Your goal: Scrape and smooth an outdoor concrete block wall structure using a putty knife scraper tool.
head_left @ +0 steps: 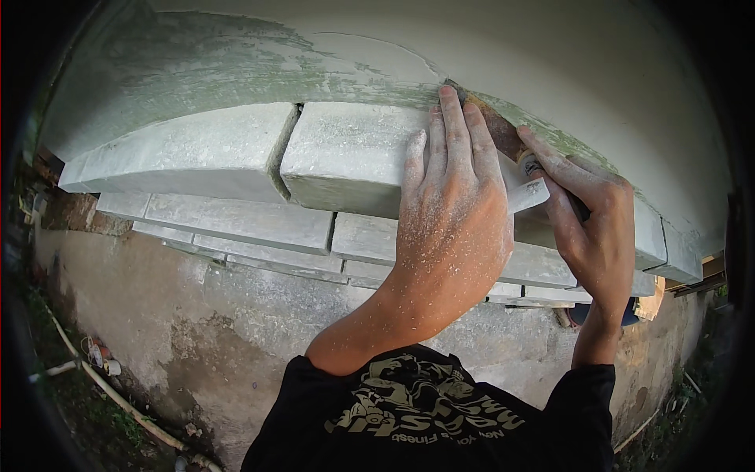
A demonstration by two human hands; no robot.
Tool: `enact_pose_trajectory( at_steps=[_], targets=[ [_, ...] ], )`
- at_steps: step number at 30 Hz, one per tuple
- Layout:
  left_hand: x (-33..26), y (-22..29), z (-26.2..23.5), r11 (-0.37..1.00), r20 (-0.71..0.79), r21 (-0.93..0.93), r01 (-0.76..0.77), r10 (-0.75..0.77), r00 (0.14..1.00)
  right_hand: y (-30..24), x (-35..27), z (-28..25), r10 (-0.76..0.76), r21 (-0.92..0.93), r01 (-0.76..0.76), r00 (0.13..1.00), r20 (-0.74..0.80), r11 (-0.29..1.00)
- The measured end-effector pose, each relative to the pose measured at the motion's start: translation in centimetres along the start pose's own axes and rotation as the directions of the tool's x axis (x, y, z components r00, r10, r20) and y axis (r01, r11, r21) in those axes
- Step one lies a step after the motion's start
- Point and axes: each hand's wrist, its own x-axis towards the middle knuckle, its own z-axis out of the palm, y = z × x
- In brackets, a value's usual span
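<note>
And here we are, both hands dusted with white powder at the far ledge. The left hand lies over it with fingers straight and unclenched, fingertips against a brown, flat-bladed tool with a dark handle; its thumb is hidden. To the right, the right hand curls around the handle, forefinger stretched toward the blade. That tool sits between the hands, at the seam where long, pale grey rectangular blocks meet a smooth, pale grey wall.

What's the step? Looks like mid-stroke along that joint, scraping or smoothing, I'd judge; a rough greenish-grey band runs along the wall to the left. The next move calls for steady pressure and a flat blade. A short whitish strip juts out beside the left hand; what it belongs to, I can't tell.

Any writing? Down near us, the black cloth shirt carries pale printed lettering and a graphic, upside down from here; no label shows on the tool.
</note>
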Motion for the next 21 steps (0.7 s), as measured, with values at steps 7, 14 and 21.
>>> enact_pose_trajectory(
  at_steps=[7, 14, 21],
  targets=[
    [-0.3, 0.4, 0.1, 1.000, -0.022, -0.025, 0.006, -0.006, 1.000, 0.2, -0.3, 0.5, -0.001, 0.022, 0.001, 1.000, -0.027, 1.000],
    [-0.2, 0.7, 0.1, 1.000, -0.018, -0.022, -0.003, 0.003, 1.000, 0.3, -0.5, 0.0, 0.034, 0.054, -0.034, 0.999, -0.003, 0.998],
    [0.1, 0.9, 0.1, 1.000, 0.010, 0.024, 0.010, -0.010, 1.000, 0.7, 0.2, -0.1, 0.034, 0.083, -0.033, 0.999, -0.010, 0.996]
  ],
)
